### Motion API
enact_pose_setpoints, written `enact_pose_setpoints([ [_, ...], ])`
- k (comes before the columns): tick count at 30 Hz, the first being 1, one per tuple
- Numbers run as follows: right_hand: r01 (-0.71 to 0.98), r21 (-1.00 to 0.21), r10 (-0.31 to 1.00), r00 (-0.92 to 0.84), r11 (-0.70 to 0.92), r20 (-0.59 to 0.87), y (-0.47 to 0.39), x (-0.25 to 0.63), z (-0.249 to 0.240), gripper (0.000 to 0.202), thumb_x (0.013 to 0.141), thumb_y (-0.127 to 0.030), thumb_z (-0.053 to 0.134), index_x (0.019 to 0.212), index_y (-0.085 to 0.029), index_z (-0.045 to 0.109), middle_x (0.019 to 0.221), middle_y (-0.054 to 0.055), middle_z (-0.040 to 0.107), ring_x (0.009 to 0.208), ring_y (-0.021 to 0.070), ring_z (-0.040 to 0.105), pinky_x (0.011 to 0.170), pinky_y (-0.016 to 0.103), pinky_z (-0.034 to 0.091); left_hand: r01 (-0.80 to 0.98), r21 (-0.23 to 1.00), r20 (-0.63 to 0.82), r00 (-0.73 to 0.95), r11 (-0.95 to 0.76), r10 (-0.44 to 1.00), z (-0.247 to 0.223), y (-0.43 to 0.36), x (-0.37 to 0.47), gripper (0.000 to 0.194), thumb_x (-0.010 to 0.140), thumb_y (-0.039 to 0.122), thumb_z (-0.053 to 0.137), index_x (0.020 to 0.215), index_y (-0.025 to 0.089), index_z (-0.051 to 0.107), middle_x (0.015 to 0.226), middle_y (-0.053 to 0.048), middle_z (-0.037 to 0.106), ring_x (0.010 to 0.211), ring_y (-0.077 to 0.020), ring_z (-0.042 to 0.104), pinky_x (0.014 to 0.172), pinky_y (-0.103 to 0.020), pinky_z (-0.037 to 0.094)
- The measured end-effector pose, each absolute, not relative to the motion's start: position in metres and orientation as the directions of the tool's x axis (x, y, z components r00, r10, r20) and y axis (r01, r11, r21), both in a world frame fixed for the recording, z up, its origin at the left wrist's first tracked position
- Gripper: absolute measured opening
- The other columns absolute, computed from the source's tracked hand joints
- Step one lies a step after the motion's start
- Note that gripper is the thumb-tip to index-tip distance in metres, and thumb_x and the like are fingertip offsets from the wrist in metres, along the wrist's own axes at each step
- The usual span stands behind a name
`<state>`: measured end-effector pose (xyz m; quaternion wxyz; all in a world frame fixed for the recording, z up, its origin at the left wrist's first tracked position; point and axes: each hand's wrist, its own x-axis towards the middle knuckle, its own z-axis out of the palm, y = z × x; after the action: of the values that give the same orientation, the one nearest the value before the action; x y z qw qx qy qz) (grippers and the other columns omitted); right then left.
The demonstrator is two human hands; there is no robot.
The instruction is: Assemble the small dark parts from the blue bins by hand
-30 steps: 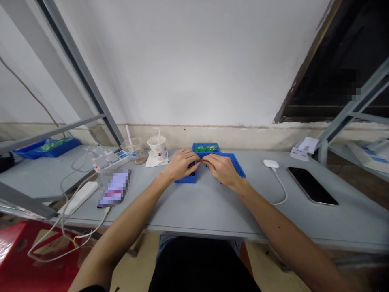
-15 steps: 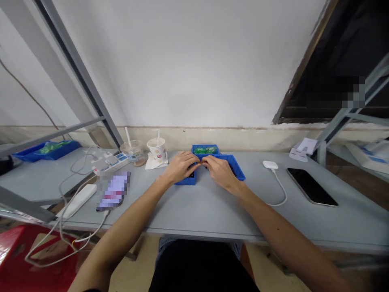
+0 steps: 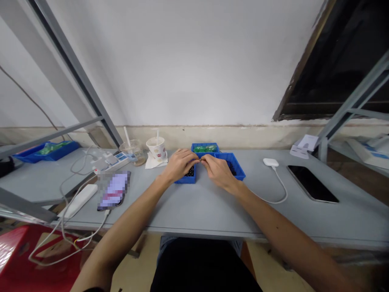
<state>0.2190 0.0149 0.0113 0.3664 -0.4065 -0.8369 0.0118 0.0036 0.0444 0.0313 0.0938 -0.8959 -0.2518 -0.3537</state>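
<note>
My left hand (image 3: 181, 164) is closed in a pinch above a blue bin (image 3: 186, 180) that holds small black pieces (image 3: 190, 172). Fingertip to fingertip with it, my right hand (image 3: 216, 169) pinches too, over the near left edge of a second blue bin (image 3: 240, 170) with dark small parts inside. Whatever sits between the fingertips is too small to name. Just behind the hands stands a third blue bin (image 3: 205, 144) with green pieces (image 3: 205, 149) in it.
Left on the grey table (image 3: 194, 211) are a paper cup (image 3: 157, 149), a clear plastic cup (image 3: 135, 153), a power strip (image 3: 118, 161) and a phone (image 3: 114, 190) with cables. To the right lie a white earphone case (image 3: 270, 162) on a cable and a dark phone (image 3: 313, 183).
Both hands stay pinched together over the bins, with only slight finger movement. A little more of the black pieces shows under my left hand. The view has shifted slightly.
</note>
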Motion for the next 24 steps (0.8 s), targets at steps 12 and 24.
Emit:
enact_pose_setpoints([
  [12,0.665,-0.257,0.632,-0.415,0.702,0.654,0.019,0.22,0.009,0.026,0.11,-0.029,0.04,0.107,-0.021,0.064,0.102,0.008,0.072,0.093,0.0201,0.068,0.082,0.029,0.048,0.523,0.059,0.649,0.627,-0.851,0.431,0.03,0.042,0.006,0.028,0.109,0.038,0.047,0.107,0.02,0.068,0.104,-0.008,0.075,0.097,-0.0219,0.066,0.088,-0.037,0.047],
  [24,0.525,-0.535,0.741,-0.355,0.662,0.57,0.016,0.212,0.013,0.027,0.107,-0.032,0.038,0.085,-0.023,0.05,0.078,0.001,0.062,0.071,0.0167,0.056,0.069,0.028,0.04,0.481,0.107,0.669,0.613,-0.87,0.421,0.029,0.042,0.01,0.034,0.11,0.04,0.043,0.102,0.02,0.069,0.102,-0.008,0.076,0.096,-0.0212,0.068,0.09,-0.037,0.048],
])
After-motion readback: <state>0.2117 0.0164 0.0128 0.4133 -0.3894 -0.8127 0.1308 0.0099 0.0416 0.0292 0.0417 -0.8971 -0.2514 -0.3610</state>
